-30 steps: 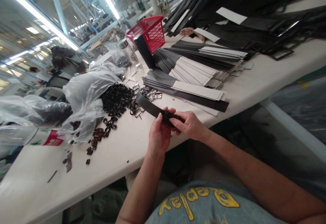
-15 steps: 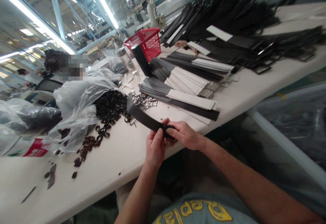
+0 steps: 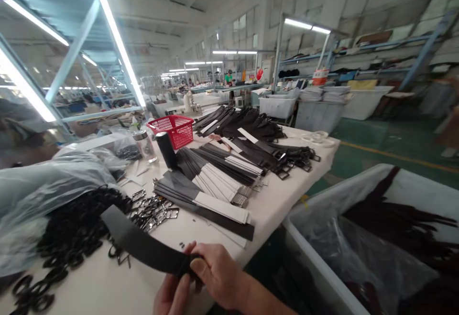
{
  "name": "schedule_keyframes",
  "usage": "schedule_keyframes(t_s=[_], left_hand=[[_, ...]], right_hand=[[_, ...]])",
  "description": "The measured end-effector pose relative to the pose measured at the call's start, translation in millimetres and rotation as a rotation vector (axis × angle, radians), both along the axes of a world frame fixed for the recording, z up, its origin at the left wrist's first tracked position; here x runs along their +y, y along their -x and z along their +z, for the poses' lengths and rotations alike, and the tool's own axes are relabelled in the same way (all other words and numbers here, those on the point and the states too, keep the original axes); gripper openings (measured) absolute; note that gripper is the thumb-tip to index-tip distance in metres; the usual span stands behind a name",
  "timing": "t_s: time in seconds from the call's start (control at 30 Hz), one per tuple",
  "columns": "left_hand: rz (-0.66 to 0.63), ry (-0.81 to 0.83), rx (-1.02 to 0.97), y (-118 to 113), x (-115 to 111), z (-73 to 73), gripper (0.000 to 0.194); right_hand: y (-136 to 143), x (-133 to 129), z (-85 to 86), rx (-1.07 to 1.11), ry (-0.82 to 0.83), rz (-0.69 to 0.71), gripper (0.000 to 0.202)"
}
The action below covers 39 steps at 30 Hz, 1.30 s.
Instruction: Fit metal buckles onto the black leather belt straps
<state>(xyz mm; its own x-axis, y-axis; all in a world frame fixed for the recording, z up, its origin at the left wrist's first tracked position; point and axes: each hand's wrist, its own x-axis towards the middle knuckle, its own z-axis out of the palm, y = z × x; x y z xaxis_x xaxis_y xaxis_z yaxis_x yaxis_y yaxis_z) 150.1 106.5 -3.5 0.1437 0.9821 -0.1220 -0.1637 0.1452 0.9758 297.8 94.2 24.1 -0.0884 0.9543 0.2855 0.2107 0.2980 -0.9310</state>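
Observation:
A black belt strap (image 3: 143,243) runs up and left from my hands, its free end curving over the loose buckles. My left hand (image 3: 172,292) is closed on the strap from below, fingers pinching it. My right hand (image 3: 218,272) grips the same end from the right, thumb bent over it. What lies between the fingers is mostly hidden. Beside the strap is a heap of metal buckles (image 3: 154,212), and left of it a pile of black loops (image 3: 77,229). Just past my hands lie stacked straps with white wrapped ends (image 3: 218,205).
A red basket (image 3: 175,131), a black cylinder (image 3: 166,150) and a glass jar (image 3: 145,146) stand farther back. More belts with buckles (image 3: 247,128) are heaped at the table's far end. On the right, a white bin (image 3: 304,229) holds dark straps and plastic. Plastic bags (image 3: 53,181) lie left.
The view has tilted up and turned right, so more of the hall and the bin shows. My hands now appear lower in the picture, still holding the belt strap.

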Motion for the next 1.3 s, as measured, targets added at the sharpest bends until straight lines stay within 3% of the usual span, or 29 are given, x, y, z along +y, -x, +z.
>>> schedule_keyframes(t_s=[0.17, 0.33, 0.43, 0.53, 0.63, 0.83, 0.93, 1.07, 1.3], left_hand=[[-0.058, -0.054, -0.043, 7, 4, -1.7, 0.051], [-0.076, -0.129, -0.013, 6, 6, -3.7, 0.046], [-0.119, -0.160, -0.010, 7, 7, -8.1, 0.043], [-0.154, -0.174, -0.002, 10, 10, -12.0, 0.041], [-0.190, -0.172, 0.044, 11, 12, -10.4, 0.037], [-0.223, -0.171, -0.009, 9, 11, -1.8, 0.032], [-0.238, -0.178, -0.019, 8, 11, -0.7, 0.031], [-0.252, -0.195, -0.045, 7, 10, 2.8, 0.029], [-0.262, -0.170, -0.084, 6, 7, 10.5, 0.030]], right_hand=[[-69, 11, 51.1, -0.265, -0.091, -0.207, 0.043], [-175, 49, 93.1, -0.570, 0.058, -0.541, 0.040], [-229, 66, 100.5, -0.683, 0.118, -0.751, 0.038], [-256, 71, 92.4, -0.812, 0.106, -0.935, 0.025], [-240, 67, 72.0, -0.892, 0.052, -0.903, 0.025], [-124, 53, 36.0, -1.029, -0.205, -0.475, 0.025], [-82, 60, 30.7, -1.203, -0.181, -0.403, 0.029], [-64, 83, 28.5, -1.301, -0.010, -0.484, 0.026], [-67, 90, 23.5, -1.228, 0.015, -0.563, 0.027]])
